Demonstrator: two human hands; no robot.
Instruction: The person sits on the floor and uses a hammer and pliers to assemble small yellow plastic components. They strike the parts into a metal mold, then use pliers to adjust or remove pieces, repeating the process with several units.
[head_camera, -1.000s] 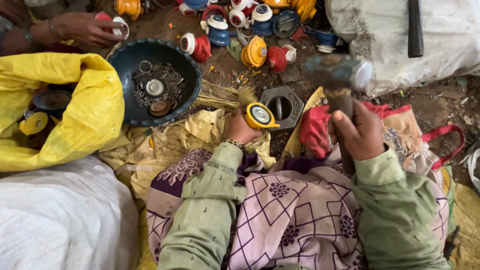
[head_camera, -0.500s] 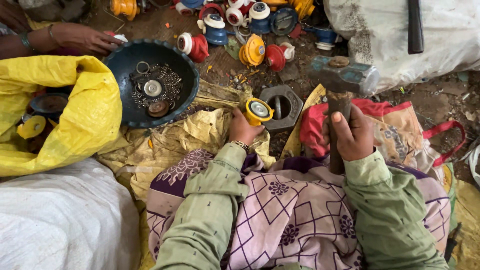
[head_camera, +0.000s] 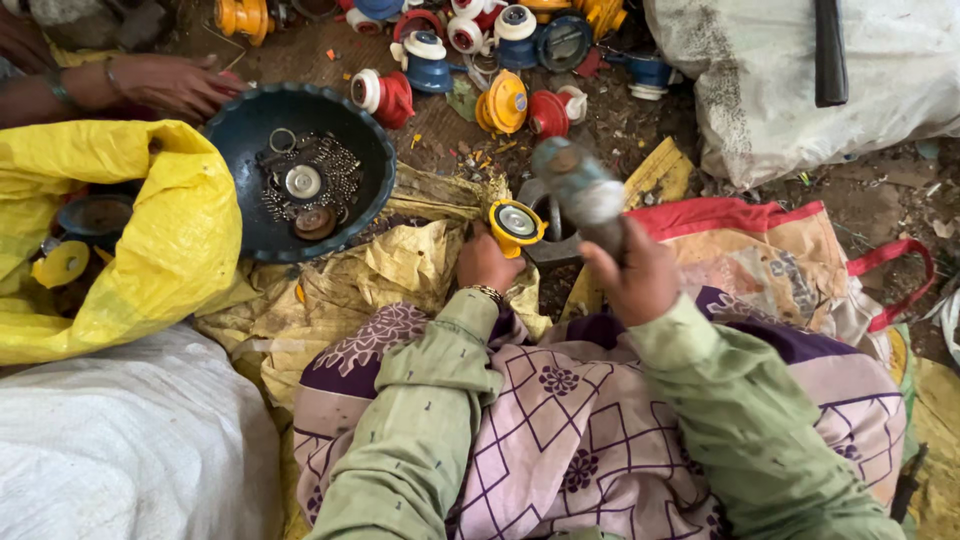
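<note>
My left hand (head_camera: 486, 262) grips a small yellow round part with a silver centre (head_camera: 516, 222) and holds it against a dark metal block with a hole (head_camera: 548, 232). My right hand (head_camera: 632, 280) is closed round the handle of a heavy hammer (head_camera: 580, 190), whose blurred head hangs just above the block and the yellow part. Both arms wear green sleeves and rest over a purple patterned cloth on my lap.
A dark blue bowl (head_camera: 372, 158) holds metal rings and discs. Another person's hand (head_camera: 170, 84) rests at its far rim. Red, blue and yellow plastic parts (head_camera: 500, 100) litter the ground beyond. A yellow sack (head_camera: 150, 230), white sacks (head_camera: 780, 90) and a printed bag (head_camera: 780, 260) surround me.
The hammer has swung down and to the left, from raised at the right to just above the yellow part. My left hand keeps the part on the block.
</note>
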